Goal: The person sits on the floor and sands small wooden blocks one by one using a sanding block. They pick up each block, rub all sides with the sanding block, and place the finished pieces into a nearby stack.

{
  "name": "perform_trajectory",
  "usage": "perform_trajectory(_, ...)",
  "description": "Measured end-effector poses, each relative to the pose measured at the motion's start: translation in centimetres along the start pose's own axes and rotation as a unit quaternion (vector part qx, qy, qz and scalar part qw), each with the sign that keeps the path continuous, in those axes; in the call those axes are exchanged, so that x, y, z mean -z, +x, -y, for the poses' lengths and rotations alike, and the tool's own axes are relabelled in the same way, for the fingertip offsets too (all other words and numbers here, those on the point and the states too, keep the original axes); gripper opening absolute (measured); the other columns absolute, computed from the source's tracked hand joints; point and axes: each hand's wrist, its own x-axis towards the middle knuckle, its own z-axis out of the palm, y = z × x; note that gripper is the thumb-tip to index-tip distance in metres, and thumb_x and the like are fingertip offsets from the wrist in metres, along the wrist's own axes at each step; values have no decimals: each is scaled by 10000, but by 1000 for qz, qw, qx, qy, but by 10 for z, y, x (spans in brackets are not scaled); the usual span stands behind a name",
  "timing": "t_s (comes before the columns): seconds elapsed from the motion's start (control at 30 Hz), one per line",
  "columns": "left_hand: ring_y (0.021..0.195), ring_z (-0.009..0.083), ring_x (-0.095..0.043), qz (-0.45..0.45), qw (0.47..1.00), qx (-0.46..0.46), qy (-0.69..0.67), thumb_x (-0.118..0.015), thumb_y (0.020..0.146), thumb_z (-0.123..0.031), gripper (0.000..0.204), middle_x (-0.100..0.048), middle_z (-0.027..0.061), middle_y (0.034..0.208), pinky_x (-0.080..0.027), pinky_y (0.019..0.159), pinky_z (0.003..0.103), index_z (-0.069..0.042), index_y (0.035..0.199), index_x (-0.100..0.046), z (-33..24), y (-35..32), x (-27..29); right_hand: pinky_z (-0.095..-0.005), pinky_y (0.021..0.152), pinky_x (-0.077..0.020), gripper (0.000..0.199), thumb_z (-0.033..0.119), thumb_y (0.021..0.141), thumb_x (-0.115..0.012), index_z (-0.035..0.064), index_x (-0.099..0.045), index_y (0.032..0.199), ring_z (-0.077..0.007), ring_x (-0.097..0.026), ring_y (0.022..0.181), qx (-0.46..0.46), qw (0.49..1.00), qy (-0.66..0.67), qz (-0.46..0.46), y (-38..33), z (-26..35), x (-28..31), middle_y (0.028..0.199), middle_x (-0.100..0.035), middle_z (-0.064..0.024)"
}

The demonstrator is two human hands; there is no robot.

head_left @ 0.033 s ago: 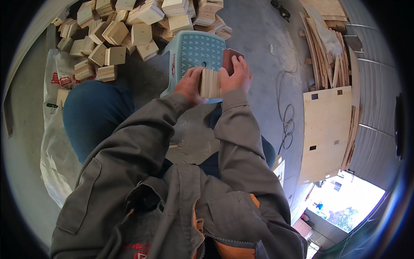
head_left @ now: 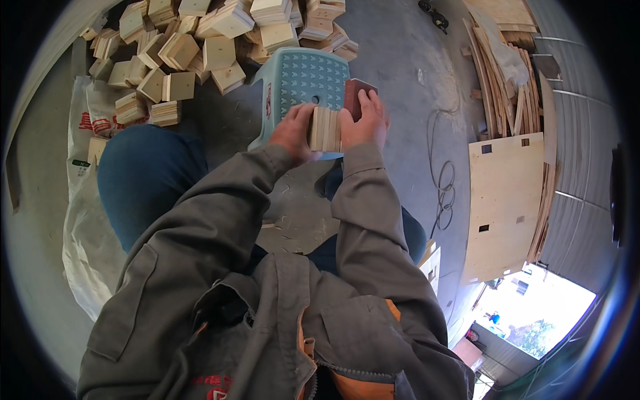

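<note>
A small stack of plywood pieces [head_left: 325, 130] is held on edge at the near end of a light blue-green plastic stool [head_left: 303, 70]. Its left side is gripped by my left hand [head_left: 293, 132], the fingers closed against it. My right hand [head_left: 365, 123] is closed around a reddish-brown block [head_left: 353, 99], which looks like a sanding block. The thumb of that hand lies against the right side of the plywood stack. Part of the block is hidden behind the fingers.
A large heap of plywood pieces [head_left: 220, 53] lies beyond and left of the stool. A white plastic sack [head_left: 83, 220] is at the left. On the right are a coiled cable [head_left: 445, 193], a plywood sheet [head_left: 503, 207] and leaning boards [head_left: 493, 87].
The reddish-brown block and my right fingers have shifted very slightly. My left hand and the plywood stack look the same.
</note>
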Motion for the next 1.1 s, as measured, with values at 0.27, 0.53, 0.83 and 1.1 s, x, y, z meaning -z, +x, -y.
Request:
perform_trajectory(0.27, 1343, 442, -529, 0, 1000, -1, -3, -921, 612, -165, 1032, -490, 212, 1443, -486, 1130, 471, -113, 1504, -406, 0, 1, 1, -493, 1105, -444, 635, 185, 786, -814, 85, -665, 1395, -387, -552, 1294, 97, 995, 9, -17, -124, -9, 37, 1518, -564, -145)
perform_trajectory(0.53, 1344, 439, -532, 6, 1000, 6, -3, -921, 613, -179, 1024, -491, 209, 1449, -491, 1123, 468, -112, 1501, -416, -2, 3, 1, -493, 1096, -448, 637, 150, 764, -828, 89, -674, 1379, -376, -573, 1277, 97, 995, 28, -25, -129, -10, 42, 1514, -570, -139)
perform_trajectory(0.83, 1331, 432, -551, -1, 1000, 3, 3, -947, 611, -193, 1034, -496, 192, 1463, -506, 1102, 475, -139, 1498, -418, 1, 2, -3, -454, 1127, -456, 577, 217, 802, -781, 143, -701, 1368, -356, -569, 1276, 42, 999, 6, -26, -10, -9, 3, 1515, -586, -74)
perform_trajectory(1.1, 1350, 425, -529, 16, 1000, 14, -1, -947, 612, -165, 1055, -478, 193, 1463, -489, 1129, 466, -138, 1513, -399, -3, 0, 1, -442, 1131, -455, 605, 264, 824, -766, 149, -682, 1412, -359, -569, 1269, 9, 1000, 5, -1, 22, -10, -7, 1542, -574, -64)
